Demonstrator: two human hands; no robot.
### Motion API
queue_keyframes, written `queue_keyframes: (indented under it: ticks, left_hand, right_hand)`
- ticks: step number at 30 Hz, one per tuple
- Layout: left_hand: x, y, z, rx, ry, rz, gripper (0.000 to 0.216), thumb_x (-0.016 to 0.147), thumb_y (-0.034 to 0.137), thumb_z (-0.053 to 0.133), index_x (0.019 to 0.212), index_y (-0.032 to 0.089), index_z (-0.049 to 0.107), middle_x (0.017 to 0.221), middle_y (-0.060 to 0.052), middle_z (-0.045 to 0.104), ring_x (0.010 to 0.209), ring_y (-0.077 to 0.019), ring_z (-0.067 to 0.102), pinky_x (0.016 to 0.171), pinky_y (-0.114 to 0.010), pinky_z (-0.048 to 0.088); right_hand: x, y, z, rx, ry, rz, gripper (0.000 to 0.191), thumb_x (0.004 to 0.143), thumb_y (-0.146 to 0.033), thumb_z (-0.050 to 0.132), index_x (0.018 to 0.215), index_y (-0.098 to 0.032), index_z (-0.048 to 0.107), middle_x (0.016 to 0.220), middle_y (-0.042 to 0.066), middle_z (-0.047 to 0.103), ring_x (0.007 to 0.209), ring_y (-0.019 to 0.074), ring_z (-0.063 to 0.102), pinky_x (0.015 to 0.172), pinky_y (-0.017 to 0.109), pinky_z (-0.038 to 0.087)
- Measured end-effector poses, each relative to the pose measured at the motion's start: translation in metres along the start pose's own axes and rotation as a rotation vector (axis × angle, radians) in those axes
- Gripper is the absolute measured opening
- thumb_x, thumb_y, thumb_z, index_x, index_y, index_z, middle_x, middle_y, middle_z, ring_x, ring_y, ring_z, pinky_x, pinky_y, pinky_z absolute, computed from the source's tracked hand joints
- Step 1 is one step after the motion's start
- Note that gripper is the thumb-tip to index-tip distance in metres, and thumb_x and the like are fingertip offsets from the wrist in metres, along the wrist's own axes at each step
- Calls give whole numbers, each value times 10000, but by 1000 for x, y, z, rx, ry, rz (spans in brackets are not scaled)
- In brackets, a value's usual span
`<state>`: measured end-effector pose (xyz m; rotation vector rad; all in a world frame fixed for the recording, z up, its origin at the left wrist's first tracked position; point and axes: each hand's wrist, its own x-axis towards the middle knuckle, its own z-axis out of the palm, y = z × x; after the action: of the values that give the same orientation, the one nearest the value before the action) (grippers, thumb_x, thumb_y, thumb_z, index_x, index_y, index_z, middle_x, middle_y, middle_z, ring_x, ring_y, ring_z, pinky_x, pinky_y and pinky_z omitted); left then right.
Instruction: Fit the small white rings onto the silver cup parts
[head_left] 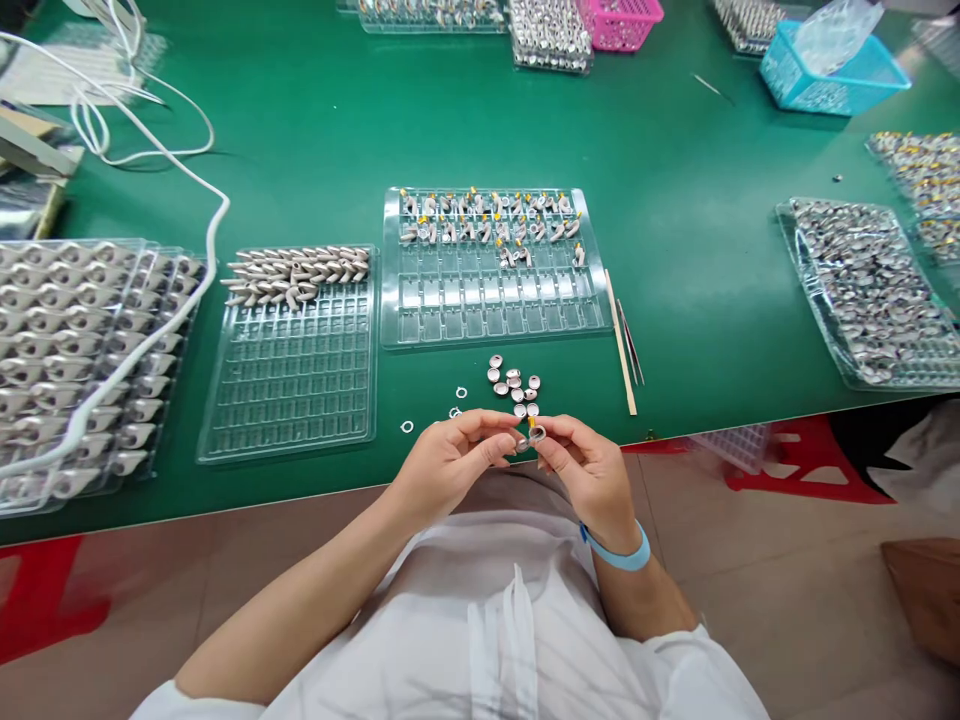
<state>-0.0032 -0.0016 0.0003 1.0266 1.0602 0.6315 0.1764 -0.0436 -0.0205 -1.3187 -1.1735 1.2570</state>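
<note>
My left hand (466, 455) and my right hand (589, 468) meet at the table's front edge, thumbs and fingers pinched. In the right fingers is a small round metal housing (537, 433) with a yellow tab sticking up. The left fingers pinch a small silvery cap (523, 444) right beside it; whether the two touch I cannot tell. Just beyond my fingertips lie several loose round metal caps (514, 381). A few white rings (407, 427) lie left of them. Behind, a clear tray (495, 320) holds parts with yellow tabs in its far rows.
To the left are a tray of metal shells (292, 400) and stacked trays (75, 370), crossed by a white cable (217, 225). Right of centre lie a wooden stick (621, 345) and tweezers (631, 343). A filled tray (870, 290), a blue basket (832, 85) and a pink basket (622, 22) stand farther off.
</note>
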Motion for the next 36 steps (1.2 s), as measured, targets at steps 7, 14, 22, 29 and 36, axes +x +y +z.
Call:
queue_keyframes:
  ticks: [7, 14, 22, 29, 36]
  left_hand:
    - [6, -3, 1, -179, -158, 84, 214, 789, 278, 714, 970, 163, 727, 938, -70, 656, 808, -169, 637, 760, -319, 560]
    - [6, 0, 6, -234, -187, 154, 127, 786, 218, 713, 899, 180, 754, 960, -72, 582, 847, -174, 614, 771, -346, 567]
    - [5, -4, 5, -145, -6, 149, 137, 725, 220, 748, 838, 147, 721, 968, -86, 645, 872, -194, 642, 760, -318, 571]
    - [0, 1, 6, 167, 8, 87, 166, 769, 259, 685, 886, 146, 710, 879, -76, 738, 788, -189, 679, 761, -306, 556]
    - [0, 1, 10, 156, 59, 142, 182, 787, 257, 661, 926, 151, 712, 880, -67, 735, 817, -184, 682, 760, -285, 558]
  right_hand:
    - [-3, 1, 6, 216, -22, 16, 197, 845, -289, 683, 1022, -220, 627, 840, 17, 698, 650, 120, 666, 608, 254, 599]
    - [-4, 8, 10, 207, 13, -29, 199, 818, -266, 717, 947, -235, 569, 811, -17, 672, 652, 105, 663, 605, 220, 583]
    - [0, -2, -2, -77, -74, -124, 164, 892, -254, 599, 1052, -229, 621, 958, 42, 659, 811, 144, 638, 756, 299, 553]
    - [9, -11, -3, -117, -72, -204, 86, 875, -240, 615, 955, -228, 647, 875, 29, 613, 797, 155, 587, 699, 296, 505]
    - [6, -7, 1, -126, -22, -118, 65, 890, -253, 591, 929, -217, 628, 879, 25, 617, 748, 138, 577, 658, 269, 491]
